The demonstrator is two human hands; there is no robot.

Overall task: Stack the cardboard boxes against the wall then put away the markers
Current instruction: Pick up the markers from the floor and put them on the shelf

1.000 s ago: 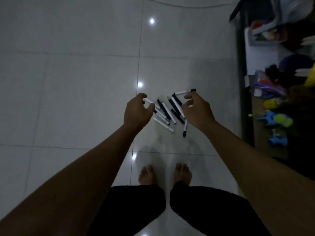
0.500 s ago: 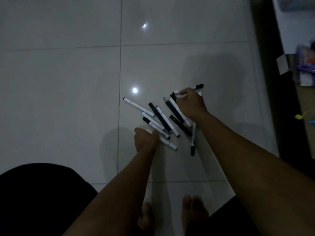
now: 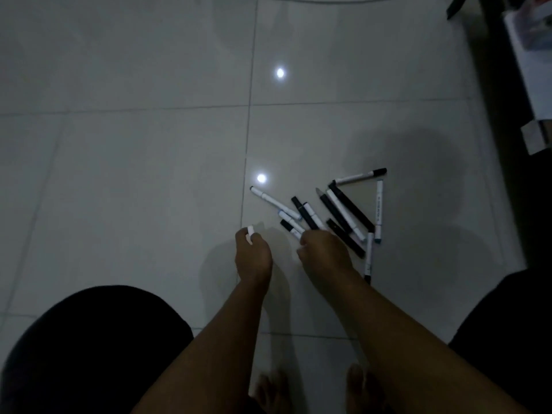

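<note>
Several black-and-white markers lie scattered on the pale tiled floor, right of centre. My left hand grips one white marker, whose end pokes out above the fist. My right hand sits at the near edge of the pile with its fingers curled down onto the markers there; what it holds is hidden under the hand. One marker lies apart at the far side of the pile. No cardboard boxes are in view.
Dark furniture and a white sheet-like object line the right edge. My knees in black cloth frame the bottom corners, with my bare feet below. Two light reflections shine on the floor tiles.
My right hand has let go of the far marker and come back to the near edge of the pile. My left hand has lifted a white marker off the floor.
</note>
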